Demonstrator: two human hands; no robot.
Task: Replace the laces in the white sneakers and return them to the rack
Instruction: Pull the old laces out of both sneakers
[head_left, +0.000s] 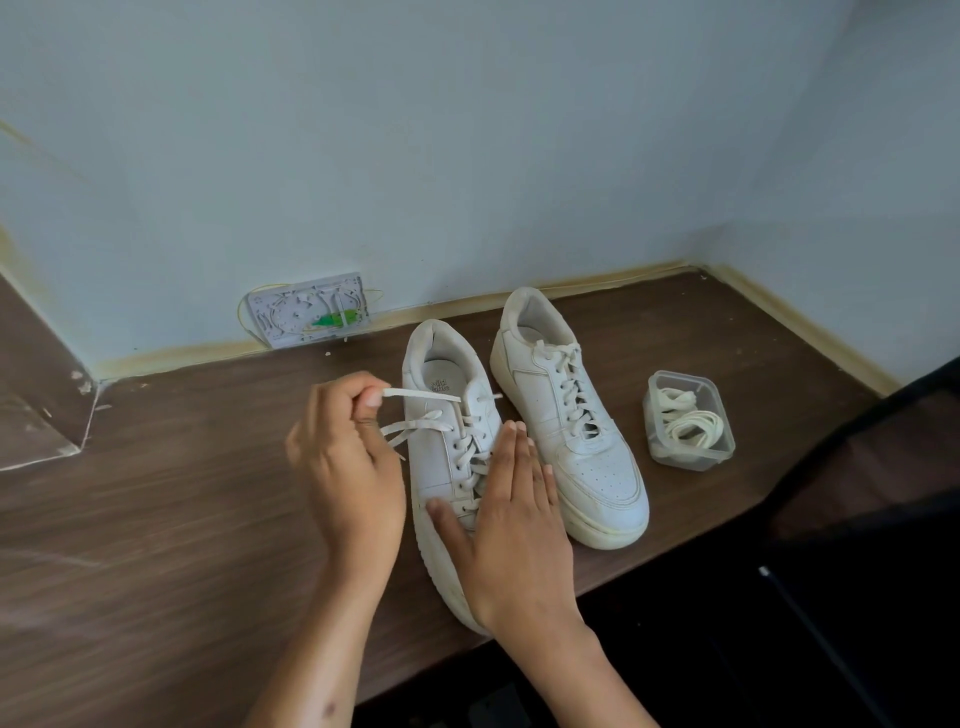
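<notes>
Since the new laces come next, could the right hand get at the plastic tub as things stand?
Probably yes: the right hand lies flat on the near sneaker, holding nothing, and only the low far sneaker sits between it and the open tub.

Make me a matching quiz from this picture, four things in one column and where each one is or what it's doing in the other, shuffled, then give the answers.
1. left hand
2. right hand
3. clear plastic container
4. white wall box with a green part

A. holds coiled cream laces
B. lies flat on the nearer white sneaker
C. low on the wall
D. pinches a white lace end

Pairs: 1-D, 2-B, 3-A, 4-C
</notes>
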